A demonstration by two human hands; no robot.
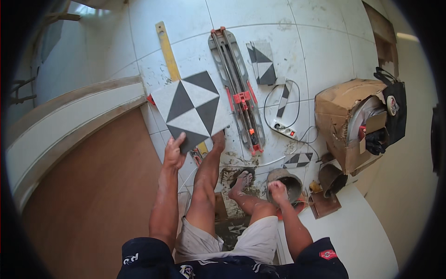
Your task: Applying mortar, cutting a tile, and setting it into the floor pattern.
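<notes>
Patterned tile [192, 109] in left hand [173, 152], right hand [278, 190] at bucket [284, 184].

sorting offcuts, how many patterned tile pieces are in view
4: a full tile in the left hand, a cut stack right of the tile cutter, a narrow strip by the power strip, and a small offcut above the bucket. More may be hidden.
</notes>
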